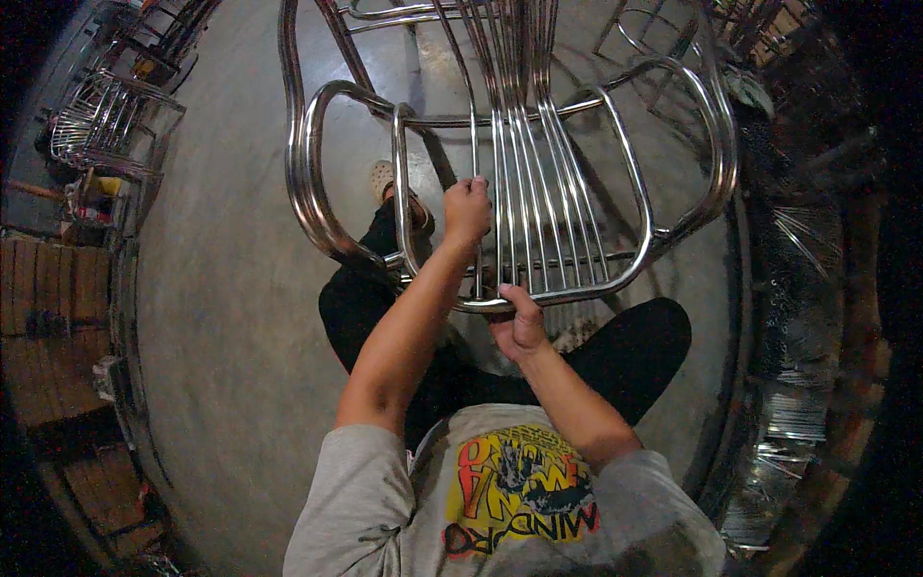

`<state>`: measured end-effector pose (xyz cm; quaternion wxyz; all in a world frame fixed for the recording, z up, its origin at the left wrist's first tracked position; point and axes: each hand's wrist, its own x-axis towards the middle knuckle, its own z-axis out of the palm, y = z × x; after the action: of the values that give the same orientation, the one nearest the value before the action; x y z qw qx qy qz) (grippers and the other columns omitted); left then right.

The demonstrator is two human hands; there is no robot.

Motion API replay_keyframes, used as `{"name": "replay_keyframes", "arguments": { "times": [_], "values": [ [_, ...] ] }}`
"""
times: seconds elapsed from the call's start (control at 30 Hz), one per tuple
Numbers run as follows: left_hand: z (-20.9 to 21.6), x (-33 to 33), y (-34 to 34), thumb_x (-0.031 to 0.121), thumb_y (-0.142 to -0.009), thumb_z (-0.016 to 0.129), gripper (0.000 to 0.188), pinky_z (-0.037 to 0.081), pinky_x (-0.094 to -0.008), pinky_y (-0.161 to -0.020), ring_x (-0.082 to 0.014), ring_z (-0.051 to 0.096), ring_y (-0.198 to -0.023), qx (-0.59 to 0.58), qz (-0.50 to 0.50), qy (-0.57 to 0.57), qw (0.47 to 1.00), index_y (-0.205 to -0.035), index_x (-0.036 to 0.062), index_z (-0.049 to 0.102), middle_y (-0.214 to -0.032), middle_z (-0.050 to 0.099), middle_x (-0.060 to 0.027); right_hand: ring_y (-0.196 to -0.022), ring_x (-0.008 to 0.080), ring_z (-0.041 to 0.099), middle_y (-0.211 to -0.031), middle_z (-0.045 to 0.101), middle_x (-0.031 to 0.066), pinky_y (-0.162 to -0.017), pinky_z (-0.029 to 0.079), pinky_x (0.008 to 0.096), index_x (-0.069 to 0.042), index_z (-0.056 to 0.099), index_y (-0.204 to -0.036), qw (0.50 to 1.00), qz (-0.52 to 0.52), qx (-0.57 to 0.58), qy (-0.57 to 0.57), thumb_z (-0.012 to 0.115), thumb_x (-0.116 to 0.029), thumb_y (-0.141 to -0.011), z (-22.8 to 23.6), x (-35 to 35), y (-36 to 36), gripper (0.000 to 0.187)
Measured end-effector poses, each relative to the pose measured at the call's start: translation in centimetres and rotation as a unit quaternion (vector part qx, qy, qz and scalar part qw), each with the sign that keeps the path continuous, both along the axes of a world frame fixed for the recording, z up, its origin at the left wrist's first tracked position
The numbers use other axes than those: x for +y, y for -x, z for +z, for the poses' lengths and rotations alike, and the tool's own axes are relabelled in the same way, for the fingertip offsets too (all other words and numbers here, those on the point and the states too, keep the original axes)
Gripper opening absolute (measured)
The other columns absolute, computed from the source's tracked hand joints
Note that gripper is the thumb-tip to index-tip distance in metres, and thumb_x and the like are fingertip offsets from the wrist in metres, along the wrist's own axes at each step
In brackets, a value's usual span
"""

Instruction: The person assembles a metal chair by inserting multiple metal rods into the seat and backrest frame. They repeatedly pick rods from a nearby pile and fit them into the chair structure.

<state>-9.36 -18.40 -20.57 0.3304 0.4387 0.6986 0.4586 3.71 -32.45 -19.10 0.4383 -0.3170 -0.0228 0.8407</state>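
Note:
A shiny tubular metal chair frame (630,274) stands before me, its seat made of thin rods running front to back. My left hand (466,207) is closed in a fist round the leftmost thin metal rod (474,149), about midway along the seat. Lower down, my right hand (519,324) grips the front rail near the lower end of that rod, thumb on top. The fingers of that hand are mostly hidden under the rail. Curved armrests of several tubes (306,173) bulge out on both sides.
My bent knees (654,337) flank the chair's front, and a clog (383,180) shows on the grey concrete floor (221,317). Another metal chair (91,125) stands far left, above stacked brown panels (58,317). Along the right lie bundles of metal rods (793,418).

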Motion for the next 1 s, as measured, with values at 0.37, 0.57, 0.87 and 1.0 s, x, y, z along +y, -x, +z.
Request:
{"name": "replay_keyframes", "arguments": {
  "times": [0.37,0.57,0.87,1.0],
  "values": [
    [-2.8,0.0,0.2,0.035,-0.097,0.053,0.041,0.047,-0.0398,-0.062,-0.0253,0.061,-0.064,-0.064,0.006,0.046,0.997,-0.096,-0.0031,0.068,-0.072,0.064,-0.0129,-0.101,0.0276,0.065,-0.11,0.068,0.0121,-0.095,0.05,0.0433,-0.004,0.06,-0.118,0.999,0.023,-0.004,-0.036,0.063,-0.024,-0.087,1.4,0.5,-0.2,0.037],
    [0.0,-1.8,-0.6,0.034,-0.1,0.045,0.039,0.045,-0.0555,-0.08,-0.0527,0.058,-0.09,0.165,-0.053,0.108,0.979,-0.096,-0.0019,0.06,-0.094,0.063,-0.0301,-0.1,0.0261,0.066,-0.11,0.068,0.0099,-0.094,0.051,0.0427,-0.005,0.059,-0.12,0.997,0.074,-0.004,0.004,0.063,-0.027,-0.09,0.8,0.3,-1.0,0.037],
    [4.4,-3.2,0.3,0.047,-0.098,0.047,0.065,0.043,-0.0537,-0.099,-0.0495,0.053,-0.119,0.232,-0.053,0.143,0.961,-0.14,-0.0023,0.04,-0.131,0.054,-0.0316,-0.112,0.0256,0.061,-0.123,0.064,0.0131,-0.094,0.052,0.0408,-0.002,0.052,-0.133,0.982,0.186,0.005,-0.005,0.064,-0.041,-0.094,0.8,-2.1,-4.7,0.056],
    [7.2,-8.3,0.8,0.025,-0.089,0.066,0.061,0.044,-0.0492,-0.096,-0.0425,0.056,-0.109,0.349,-0.142,-0.038,0.926,-0.139,-0.0023,0.043,-0.121,0.057,-0.0242,-0.112,0.0225,0.06,-0.13,0.058,0.0163,-0.094,0.05,0.0361,-0.001,0.041,-0.142,0.951,0.259,-0.115,-0.12,0.065,-0.031,-0.095,4.8,-4.1,-10.5,0.061]
  ]
}}
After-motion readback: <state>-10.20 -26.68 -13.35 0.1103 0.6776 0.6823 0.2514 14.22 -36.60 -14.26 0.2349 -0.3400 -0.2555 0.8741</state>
